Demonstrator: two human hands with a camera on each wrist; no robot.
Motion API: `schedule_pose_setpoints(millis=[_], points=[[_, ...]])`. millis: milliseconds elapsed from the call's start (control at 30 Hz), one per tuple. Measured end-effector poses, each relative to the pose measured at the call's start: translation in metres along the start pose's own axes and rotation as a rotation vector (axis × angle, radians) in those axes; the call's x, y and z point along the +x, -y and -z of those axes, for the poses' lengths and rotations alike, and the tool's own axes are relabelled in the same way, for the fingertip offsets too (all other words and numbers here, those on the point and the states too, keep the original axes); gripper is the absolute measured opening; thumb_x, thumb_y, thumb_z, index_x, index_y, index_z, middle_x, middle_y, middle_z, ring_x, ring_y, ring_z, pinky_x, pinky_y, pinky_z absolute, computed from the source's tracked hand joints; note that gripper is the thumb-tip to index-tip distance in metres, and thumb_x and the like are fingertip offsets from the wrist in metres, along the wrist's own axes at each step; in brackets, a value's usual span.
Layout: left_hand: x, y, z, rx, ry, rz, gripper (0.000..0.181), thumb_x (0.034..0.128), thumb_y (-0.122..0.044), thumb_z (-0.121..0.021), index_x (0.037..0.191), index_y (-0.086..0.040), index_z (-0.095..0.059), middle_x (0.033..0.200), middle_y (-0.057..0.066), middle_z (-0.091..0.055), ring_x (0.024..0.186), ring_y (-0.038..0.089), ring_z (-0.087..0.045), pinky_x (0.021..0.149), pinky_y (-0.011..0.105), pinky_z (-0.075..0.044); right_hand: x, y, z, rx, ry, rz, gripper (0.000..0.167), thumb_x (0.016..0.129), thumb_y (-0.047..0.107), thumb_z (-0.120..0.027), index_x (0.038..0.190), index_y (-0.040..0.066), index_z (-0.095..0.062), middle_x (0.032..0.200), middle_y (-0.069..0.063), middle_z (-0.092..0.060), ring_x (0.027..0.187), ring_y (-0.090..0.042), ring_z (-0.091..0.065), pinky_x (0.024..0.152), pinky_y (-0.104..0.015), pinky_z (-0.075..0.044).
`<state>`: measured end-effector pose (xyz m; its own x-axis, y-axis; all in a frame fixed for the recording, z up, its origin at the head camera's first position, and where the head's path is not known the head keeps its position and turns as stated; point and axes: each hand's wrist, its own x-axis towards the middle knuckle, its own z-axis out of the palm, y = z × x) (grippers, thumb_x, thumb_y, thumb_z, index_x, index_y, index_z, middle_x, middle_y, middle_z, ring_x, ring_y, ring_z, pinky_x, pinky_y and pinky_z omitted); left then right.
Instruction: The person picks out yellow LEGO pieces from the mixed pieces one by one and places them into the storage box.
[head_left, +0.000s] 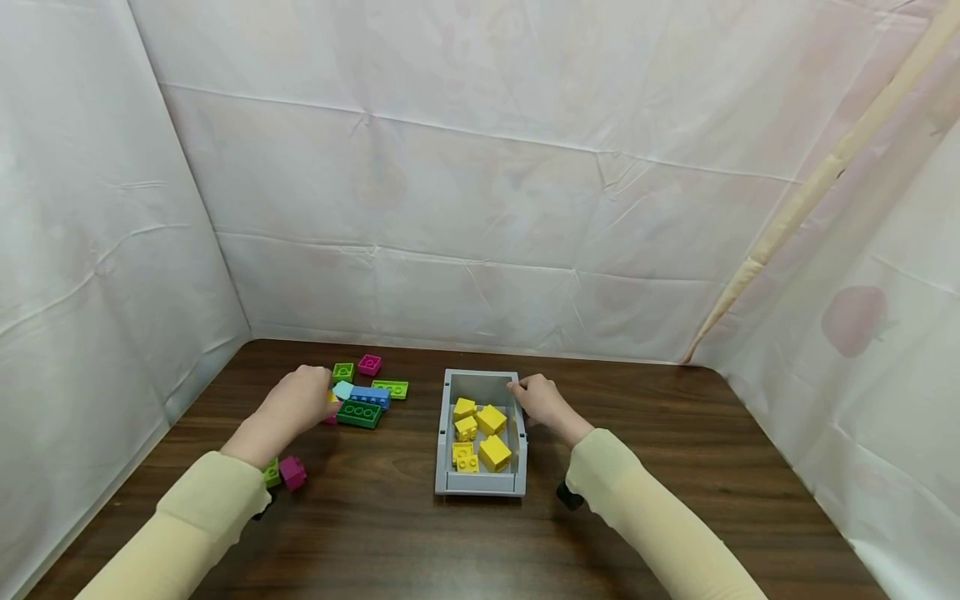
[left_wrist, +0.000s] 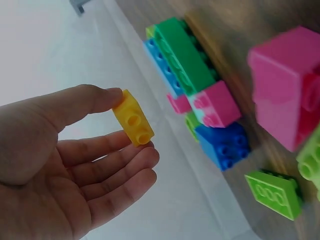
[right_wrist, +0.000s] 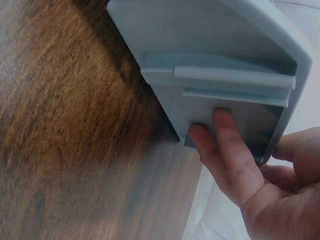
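Observation:
My left hand [head_left: 294,402] pinches a small yellow toy brick [left_wrist: 133,119] between thumb and fingers, above the loose bricks at the left. Close by lie a dark green brick [head_left: 358,414], a blue brick [head_left: 371,397] and a pink brick [left_wrist: 220,103]. A grey box [head_left: 480,482] stands mid-table with several yellow bricks [head_left: 491,419] inside. At its far right side, my right hand [head_left: 549,402] grips the wall. Two fingers [right_wrist: 231,140] press on the outer face in the right wrist view, while the thumb's tip is hidden behind the rim.
Lime green bricks [head_left: 390,389] and a magenta brick [head_left: 370,364] lie farther back on the left of the brown table [head_left: 645,450]. Another magenta brick [head_left: 292,472] sits near my left sleeve. White sheets [head_left: 465,208] hang around the table's back and sides.

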<state>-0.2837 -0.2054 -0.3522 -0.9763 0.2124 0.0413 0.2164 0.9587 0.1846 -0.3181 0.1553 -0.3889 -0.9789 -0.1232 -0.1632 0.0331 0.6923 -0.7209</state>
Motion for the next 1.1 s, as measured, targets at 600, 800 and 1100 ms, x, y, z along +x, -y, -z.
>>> schedule_pose_setpoints(millis=[600, 800, 1100], points=[[-0.009, -0.047, 0.017, 0.044, -0.124, -0.130, 0.022, 0.0810, -0.016, -0.072, 0.086, 0.004, -0.063, 0.072, 0.007, -0.057, 0.065, 0.018, -0.049, 0.056, 0.031, -0.046, 0.001, 0.001, 0.000, 0.000, 0.002, -0.033, 0.037, 0.099, 0.029, -0.048, 0.105, -0.003, -0.067, 0.079, -0.010, -0.060, 0.067, -0.016, -0.062, 0.061, -0.032, -0.058], [-0.007, -0.060, 0.019, 0.057, -0.137, -0.162, 0.023, 0.0809, -0.018, -0.073, 0.080, 0.000, -0.060, 0.070, 0.006, -0.055, 0.063, 0.017, -0.048, 0.054, 0.030, -0.044, 0.001, 0.000, 0.001, 0.000, 0.003, 0.001, 0.039, 0.100, 0.029, -0.047, 0.098, -0.004, -0.067, 0.077, -0.010, -0.059, 0.066, -0.016, -0.062, 0.060, -0.032, -0.057], [-0.008, -0.086, 0.023, 0.012, -0.155, -0.188, 0.022, 0.0825, -0.018, -0.072, 0.094, 0.000, -0.065, 0.082, 0.008, -0.060, 0.070, 0.018, -0.054, 0.059, 0.030, -0.048, 0.002, -0.002, 0.001, 0.006, -0.003, 0.002, 0.037, 0.100, 0.028, -0.047, 0.098, -0.003, -0.068, 0.082, -0.010, -0.062, 0.065, -0.017, -0.062, 0.060, -0.033, -0.057]])
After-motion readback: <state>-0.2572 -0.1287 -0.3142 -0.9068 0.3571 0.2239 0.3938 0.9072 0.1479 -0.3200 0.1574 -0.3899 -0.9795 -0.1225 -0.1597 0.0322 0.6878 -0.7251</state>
